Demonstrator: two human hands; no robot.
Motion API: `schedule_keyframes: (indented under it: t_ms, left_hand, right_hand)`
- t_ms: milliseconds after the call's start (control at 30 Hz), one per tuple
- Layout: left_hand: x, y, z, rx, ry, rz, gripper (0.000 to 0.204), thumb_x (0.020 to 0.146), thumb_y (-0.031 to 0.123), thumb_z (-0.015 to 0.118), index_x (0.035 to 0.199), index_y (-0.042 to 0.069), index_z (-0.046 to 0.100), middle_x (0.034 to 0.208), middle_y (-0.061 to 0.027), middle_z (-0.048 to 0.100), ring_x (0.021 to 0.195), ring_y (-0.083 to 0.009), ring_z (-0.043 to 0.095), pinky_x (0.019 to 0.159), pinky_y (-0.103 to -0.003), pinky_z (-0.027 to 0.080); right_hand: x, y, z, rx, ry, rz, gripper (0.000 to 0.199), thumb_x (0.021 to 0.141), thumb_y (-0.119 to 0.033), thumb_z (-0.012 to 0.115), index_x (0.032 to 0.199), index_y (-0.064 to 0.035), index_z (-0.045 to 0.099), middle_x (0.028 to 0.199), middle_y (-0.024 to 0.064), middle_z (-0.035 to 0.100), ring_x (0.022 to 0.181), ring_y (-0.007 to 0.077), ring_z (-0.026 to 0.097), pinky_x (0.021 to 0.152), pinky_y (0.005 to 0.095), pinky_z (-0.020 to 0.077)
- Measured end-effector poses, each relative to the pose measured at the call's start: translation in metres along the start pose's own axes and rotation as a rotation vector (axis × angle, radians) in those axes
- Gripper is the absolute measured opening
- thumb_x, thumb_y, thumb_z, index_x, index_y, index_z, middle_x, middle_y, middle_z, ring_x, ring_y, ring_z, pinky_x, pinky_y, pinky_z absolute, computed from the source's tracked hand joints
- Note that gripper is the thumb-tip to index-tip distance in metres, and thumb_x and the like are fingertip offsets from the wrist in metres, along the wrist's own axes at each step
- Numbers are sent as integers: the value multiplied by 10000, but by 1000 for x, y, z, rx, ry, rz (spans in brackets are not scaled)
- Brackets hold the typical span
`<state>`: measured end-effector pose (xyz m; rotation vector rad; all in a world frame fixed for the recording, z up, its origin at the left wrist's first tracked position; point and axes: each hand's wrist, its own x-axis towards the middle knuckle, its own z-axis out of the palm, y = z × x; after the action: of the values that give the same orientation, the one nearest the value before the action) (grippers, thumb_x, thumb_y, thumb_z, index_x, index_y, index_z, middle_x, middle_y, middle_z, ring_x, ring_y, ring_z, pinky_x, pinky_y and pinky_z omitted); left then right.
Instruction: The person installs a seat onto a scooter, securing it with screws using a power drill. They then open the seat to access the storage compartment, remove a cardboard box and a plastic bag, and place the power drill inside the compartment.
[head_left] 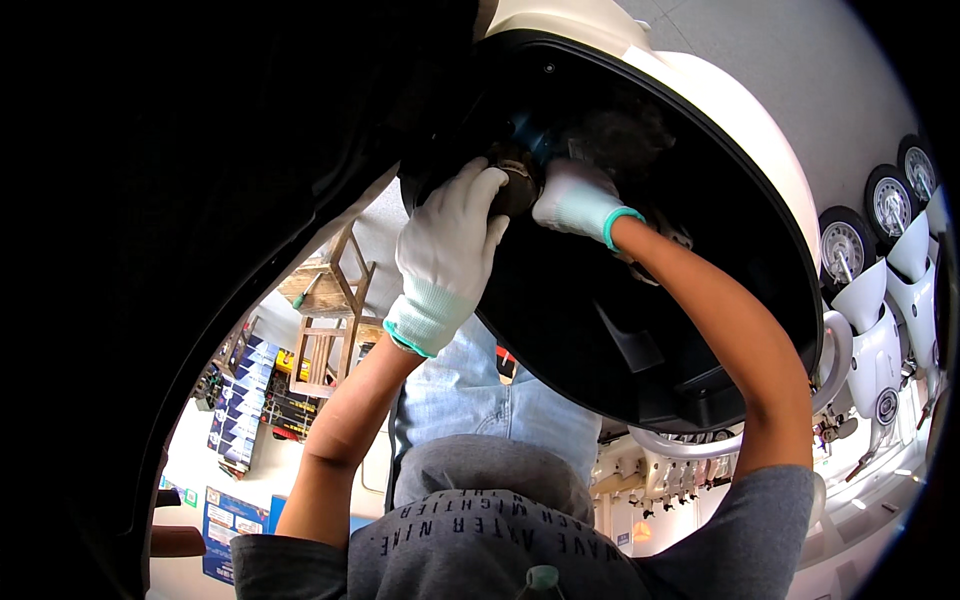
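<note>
A black storage bucket (pixel 640 320) sits open inside the cream body (pixel 740 110) of what looks like a scooter. In a white knit glove, my left hand (pixel 450 230) curls its fingers against the side of a dark, round part (pixel 515 188) at the bucket's upper left. Just right of that part is my right hand (pixel 578 197), gloved too, its knuckles bent inward. Its fingertips are hidden, so what they grip cannot be made out. A small blue part (pixel 530 135) shows in the shadow beyond both hands.
A large black shape fills the left side. Beside my left forearm stands a wooden stool (pixel 330 300) with a screwdriver (pixel 300 298) on it. Several wheels (pixel 845 245) and white body panels (pixel 875 350) line the right. A silver grab rail (pixel 835 360) curves round the bucket.
</note>
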<state>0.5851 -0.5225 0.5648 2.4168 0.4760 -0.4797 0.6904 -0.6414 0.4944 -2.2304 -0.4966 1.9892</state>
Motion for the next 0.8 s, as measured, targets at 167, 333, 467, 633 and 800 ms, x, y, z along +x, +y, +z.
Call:
schedule_keyframes:
  t_ms: [167,333,467,633,800]
  left_hand:
    - [1,4,-8,-21,-59,5,437,750,162,683,1150,75,528,1135,-114,591,977,-294,591,827,-363,478]
    - [-14,9,-27,-399,98,-68,280,877,135,564,1131,18,570,1144,-138,599,1017,-246,597,892,-340,451]
    - [-39,26,-59,-745,493,-265,298,963,227,445,1088,-18,561,1063,-136,605,887,-170,587,777,-277,482]
    - [-102,44,-63,-989,-160,-340,521,934,453,455,1211,12,478,1057,-81,568,850,-183,562,715,-284,473]
    - [-127,156,-40,-1851,-1160,-476,488,957,399,425,1264,19,428,1184,-73,538,735,-90,518,555,-213,423]
  right_hand:
    - [-7,1,-2,-133,-7,-65,214,649,-147,582,792,-9,659,797,205,639,760,338,634,681,387,508]
    - [-46,-8,-3,-140,125,-154,234,706,-181,583,870,-57,694,871,179,663,823,322,654,689,397,534]
    - [-149,-32,-14,41,328,-149,249,650,-165,606,850,-43,691,843,168,670,813,302,663,707,392,535]
    - [-290,-18,30,450,421,-216,456,703,-193,675,1095,-19,522,932,202,625,897,325,625,789,394,494]
    - [-401,47,166,2005,347,-374,355,943,-222,423,1240,-31,456,1234,83,514,1126,199,529,960,336,434]
